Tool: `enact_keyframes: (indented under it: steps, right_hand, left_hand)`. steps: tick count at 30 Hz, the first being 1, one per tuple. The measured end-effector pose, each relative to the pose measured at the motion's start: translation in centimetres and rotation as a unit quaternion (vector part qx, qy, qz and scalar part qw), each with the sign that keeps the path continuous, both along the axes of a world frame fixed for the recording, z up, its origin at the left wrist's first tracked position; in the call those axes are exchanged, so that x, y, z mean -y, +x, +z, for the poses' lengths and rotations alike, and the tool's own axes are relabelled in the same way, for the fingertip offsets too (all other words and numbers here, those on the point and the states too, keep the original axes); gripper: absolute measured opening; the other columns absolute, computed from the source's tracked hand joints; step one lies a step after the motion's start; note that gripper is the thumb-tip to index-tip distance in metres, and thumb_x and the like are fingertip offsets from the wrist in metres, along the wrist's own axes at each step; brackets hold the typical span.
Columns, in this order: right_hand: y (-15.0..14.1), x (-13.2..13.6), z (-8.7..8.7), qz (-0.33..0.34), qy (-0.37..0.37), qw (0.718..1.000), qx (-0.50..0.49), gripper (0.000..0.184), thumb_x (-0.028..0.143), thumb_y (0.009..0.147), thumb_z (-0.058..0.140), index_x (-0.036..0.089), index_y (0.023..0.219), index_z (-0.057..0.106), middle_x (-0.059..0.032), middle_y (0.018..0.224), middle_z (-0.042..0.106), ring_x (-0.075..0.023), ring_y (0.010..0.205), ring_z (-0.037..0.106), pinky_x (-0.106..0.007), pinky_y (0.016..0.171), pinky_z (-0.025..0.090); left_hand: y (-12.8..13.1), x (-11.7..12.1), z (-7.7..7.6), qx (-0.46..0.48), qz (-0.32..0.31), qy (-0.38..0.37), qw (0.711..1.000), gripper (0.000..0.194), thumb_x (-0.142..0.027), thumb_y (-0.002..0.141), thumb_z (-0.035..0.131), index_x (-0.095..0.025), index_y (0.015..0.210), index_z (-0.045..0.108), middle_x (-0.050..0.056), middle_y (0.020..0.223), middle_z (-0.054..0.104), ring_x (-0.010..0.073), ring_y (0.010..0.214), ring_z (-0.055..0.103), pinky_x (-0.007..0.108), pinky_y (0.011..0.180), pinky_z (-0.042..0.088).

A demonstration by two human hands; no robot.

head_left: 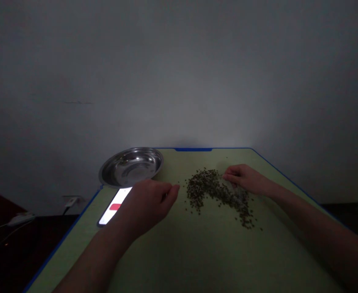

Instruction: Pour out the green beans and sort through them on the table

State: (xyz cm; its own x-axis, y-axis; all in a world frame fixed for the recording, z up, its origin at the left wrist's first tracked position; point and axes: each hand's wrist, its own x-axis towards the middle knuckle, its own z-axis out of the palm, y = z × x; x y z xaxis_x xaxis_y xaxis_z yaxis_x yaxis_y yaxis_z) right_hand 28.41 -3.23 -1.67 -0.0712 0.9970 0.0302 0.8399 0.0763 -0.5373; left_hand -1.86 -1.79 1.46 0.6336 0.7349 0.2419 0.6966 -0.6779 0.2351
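Grains, presumably light, hard and easily rolling, best pinched from above, with fingers of right hand and left hand narrowed, contents impossible to tell

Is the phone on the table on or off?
On: the phone's screen glows white with a red patch, though the left hand and arm hide part of it.

Shiny smooth metal basin, matt smooth tabletop, matt rough granules, smooth phone screen
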Motion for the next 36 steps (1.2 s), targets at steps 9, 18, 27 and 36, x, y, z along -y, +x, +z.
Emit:
enact_keyframes:
  steps: [9,18,27,36]
  right_hand:
    - [-3.1,2.3,0.2,0.02,0.027,0.999,0.041,0.025,0.035,0.086,0.049,0.019,0.072,0.06,-0.0001,0.062,0.057,-0.013,0.056,0.048,-0.026,0.053,0.032]
    - [-3.3,5.5,1.7,0.037,0.026,0.998,0.054,0.028,0.04,0.088,0.047,0.021,0.075,0.062,0.0005,0.064,0.06,-0.0126,0.056,0.05,-0.026,0.052,0.034]
    - [-1.7,8.7,0.1,0.044,-0.011,0.998,0.048,0.031,0.043,0.09,0.045,0.021,0.07,0.057,0.0017,0.063,0.057,-0.0128,0.058,0.051,-0.027,0.054,0.036]
    - [-2.8,7.4,-0.9,0.047,-0.026,0.998,0.037,0.029,0.041,0.089,0.046,0.021,0.074,0.061,0.0002,0.066,0.06,-0.0137,0.058,0.051,-0.027,0.054,0.035]
  left_hand:
    - [0.1,-0.2,-0.4,-0.001,0.006,-0.008,1.0,0.048,-0.041,0.091,0.035,-0.016,0.051,0.04,-0.004,0.045,0.033,0.007,0.043,0.029,0.027,0.05,0.015]
    - [0.1,-0.2,-0.4,0.002,-0.001,-0.011,1.0,0.047,-0.042,0.091,0.035,-0.016,0.052,0.041,-0.004,0.047,0.033,0.0072,0.044,0.029,0.028,0.05,0.015]
    - [0.1,-0.1,-0.3,0.004,0.006,-0.008,1.0,0.047,-0.042,0.091,0.036,-0.016,0.052,0.041,-0.004,0.047,0.033,0.007,0.044,0.029,0.028,0.05,0.016]
    - [0.3,-0.3,-0.5,0.007,0.006,-0.014,1.0,0.047,-0.041,0.091,0.035,-0.016,0.051,0.039,-0.005,0.046,0.031,0.0068,0.043,0.029,0.027,0.05,0.016]
